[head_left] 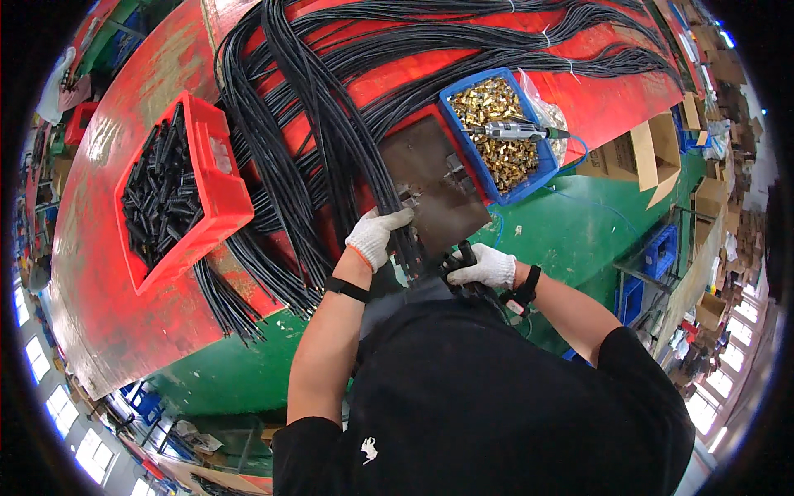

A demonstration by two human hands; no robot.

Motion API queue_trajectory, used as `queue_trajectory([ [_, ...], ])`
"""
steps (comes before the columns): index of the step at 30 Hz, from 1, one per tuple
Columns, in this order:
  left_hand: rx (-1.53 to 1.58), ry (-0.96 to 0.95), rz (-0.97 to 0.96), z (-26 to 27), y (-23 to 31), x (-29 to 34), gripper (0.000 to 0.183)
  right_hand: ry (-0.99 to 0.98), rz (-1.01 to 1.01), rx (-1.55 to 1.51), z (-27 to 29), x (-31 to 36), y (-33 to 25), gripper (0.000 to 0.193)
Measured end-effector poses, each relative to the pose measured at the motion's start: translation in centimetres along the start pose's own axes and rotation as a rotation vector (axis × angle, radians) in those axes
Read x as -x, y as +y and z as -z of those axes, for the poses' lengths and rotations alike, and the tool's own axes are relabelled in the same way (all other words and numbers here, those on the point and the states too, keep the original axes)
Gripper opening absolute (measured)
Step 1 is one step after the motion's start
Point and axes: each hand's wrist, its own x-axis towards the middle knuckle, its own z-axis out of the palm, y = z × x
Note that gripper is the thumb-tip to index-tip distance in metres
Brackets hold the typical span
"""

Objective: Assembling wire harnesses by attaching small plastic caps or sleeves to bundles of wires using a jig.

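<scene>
My left hand (376, 237), in a white knit glove, is closed round a thick bundle of black cables (374, 178) close in front of my body. The cable ends hang down beside it, toward my lap. A little to the right, my gloved right hand (486, 269) grips black tube-shaped pieces (466, 255); its palm side is hidden, so their exact form is unclear. Between and beyond the hands lies a dark brown metal plate (430, 161) with small metal clamps (456, 175) on it.
A tilted red bin (230, 194) at left holds black ribbed sleeves (165, 190). At right, a blue bin (529, 188) carries brass fittings (506, 164), with a pneumatic screwdriver (514, 130) across them. More cable bundles (430, 37) cover the red table (99, 248). Cardboard boxes (666, 140) stand far right.
</scene>
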Motion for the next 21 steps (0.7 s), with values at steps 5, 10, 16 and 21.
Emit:
queue_trajectory([
  [5,0.021,0.041,-0.003,-0.9,-0.4,-0.7,0.025,-0.001,-0.041,0.032,-0.5,0.0,-0.5,0.028],
  [10,0.032,0.036,-0.001,-0.6,-0.8,-1.7,0.033,0.016,-0.038,-0.112,-1.2,-0.3,-0.2,0.023],
  [16,-0.046,0.058,0.004,-1.1,-0.2,-1.1,0.034,0.136,-0.100,-0.420,-2.1,-1.0,-1.6,0.019],
  [21,0.032,-0.030,-0.032,1.1,-0.2,0.1,0.034,0.253,0.109,-0.232,-1.1,-6.3,-3.4,0.021],
])
